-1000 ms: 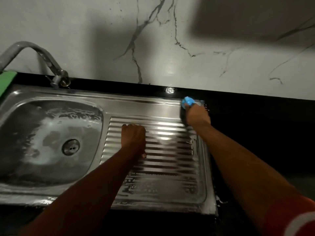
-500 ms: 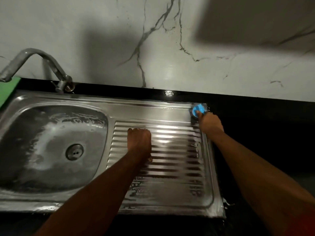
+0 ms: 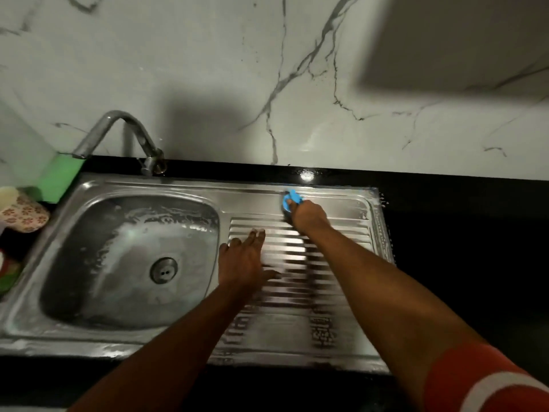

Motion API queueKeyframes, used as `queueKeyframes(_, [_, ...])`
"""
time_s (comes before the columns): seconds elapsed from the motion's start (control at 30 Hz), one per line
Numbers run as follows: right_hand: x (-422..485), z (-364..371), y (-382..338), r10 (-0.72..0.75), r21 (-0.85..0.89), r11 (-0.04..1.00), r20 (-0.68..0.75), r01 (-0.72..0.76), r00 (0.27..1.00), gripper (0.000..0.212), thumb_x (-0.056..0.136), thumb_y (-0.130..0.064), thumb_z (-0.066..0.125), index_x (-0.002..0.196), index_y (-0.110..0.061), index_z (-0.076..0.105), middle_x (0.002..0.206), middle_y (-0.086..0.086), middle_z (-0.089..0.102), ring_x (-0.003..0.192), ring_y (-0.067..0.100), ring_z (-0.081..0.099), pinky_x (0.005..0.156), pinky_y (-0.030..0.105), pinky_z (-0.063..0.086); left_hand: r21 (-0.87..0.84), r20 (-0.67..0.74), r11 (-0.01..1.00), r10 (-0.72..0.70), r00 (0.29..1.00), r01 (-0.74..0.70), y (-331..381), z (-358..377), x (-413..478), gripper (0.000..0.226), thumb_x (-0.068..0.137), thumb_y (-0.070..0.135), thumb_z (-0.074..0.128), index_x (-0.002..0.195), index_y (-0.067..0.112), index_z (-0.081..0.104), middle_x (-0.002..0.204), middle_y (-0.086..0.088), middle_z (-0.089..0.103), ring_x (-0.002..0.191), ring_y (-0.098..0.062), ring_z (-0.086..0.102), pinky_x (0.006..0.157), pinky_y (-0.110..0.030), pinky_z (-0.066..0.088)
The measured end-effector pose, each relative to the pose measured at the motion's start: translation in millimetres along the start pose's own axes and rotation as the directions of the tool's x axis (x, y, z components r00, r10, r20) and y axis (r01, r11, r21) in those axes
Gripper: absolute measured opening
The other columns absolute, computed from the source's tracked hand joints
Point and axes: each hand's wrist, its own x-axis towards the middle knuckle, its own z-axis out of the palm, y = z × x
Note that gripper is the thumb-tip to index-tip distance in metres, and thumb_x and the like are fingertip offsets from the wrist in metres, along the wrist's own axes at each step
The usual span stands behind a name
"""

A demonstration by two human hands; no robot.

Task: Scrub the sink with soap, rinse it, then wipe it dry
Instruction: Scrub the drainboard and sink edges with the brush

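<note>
**Along the back rim of the sink, sweeping left with the scrubber**

From the head camera: right hand [image 3: 309, 217] curled tight round the small blue plastic scrubber [image 3: 292, 199], pressing it to the back edge of the stainless steel sink [image 3: 178, 187], well left of the far right corner worked half a second ago. Left hand [image 3: 240, 263] no longer fisted: fingers straight, flat on the ribbed steel drainboard [image 3: 297, 322], closer to the basin [image 3: 118, 248].

Reads as soaping under way, with the corner done and the back rim in hand. Rinsing and drying not yet begun; no water seen at the curved metal tap [image 3: 118, 129].

Counted:
- one sink
- one basin with one round drain [image 3: 163, 270]
- one drainboard
- one tap
- one scrubber
- two hands
- at the left edge, one green block [image 3: 61, 179] and one flower-patterned cloth [image 3: 22, 211], neither touched
</note>
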Motion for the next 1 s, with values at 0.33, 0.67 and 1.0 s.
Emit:
queueKeyframes(0.33, [-70.9, 15.3, 49.6, 0.124, 0.016, 0.992, -0.085, -0.123, 0.989, 0.062, 0.108, -0.047, 0.030, 0.121, 0.006, 0.060, 0.119, 0.029, 0.064, 0.111, 0.040, 0.061, 0.084, 0.038, 0.044, -0.075, -0.174, 0.988, -0.144, 0.974, 0.133, -97.4, 0.6, -103.8, 0.098, 0.080, 0.095, 0.040, 0.161, 0.040, 0.034, 0.170, 0.010, 0.027, 0.139, -0.027, 0.051, 0.107, -0.049, 0.040])
queueKeyframes(0.67, [-63.1, 7.4, 43.0, 0.033, -0.040, 0.999, -0.035, -0.034, 0.999, 0.059, 0.108, -0.045, 0.031, 0.117, 0.004, 0.062, 0.113, 0.027, 0.066, 0.105, 0.040, 0.062, 0.086, 0.041, 0.047, -0.138, -0.223, 0.929, -0.366, 0.903, 0.343, -147.7, 26.4, -170.9, 0.097, 0.075, 0.096, 0.043, 0.153, 0.040, 0.048, 0.161, 0.008, 0.046, 0.125, -0.027, 0.062, 0.095, -0.050, 0.048])
queueKeyframes(1.0, [-87.6, 58.4, -33.3, -0.110, -0.041, 0.994, -0.189, 0.104, 0.976, 0.046, 0.100, -0.049, 0.051, 0.112, -0.004, 0.049, 0.095, 0.030, 0.068, 0.088, 0.045, 0.067, 0.072, 0.044, 0.048, -0.197, -0.246, 0.800, -0.600, 0.762, 0.566, -292.1, 7.2, -232.0, 0.096, 0.076, 0.095, 0.042, 0.156, 0.042, 0.043, 0.165, 0.007, 0.041, 0.137, -0.029, 0.050, 0.104, -0.049, 0.042])
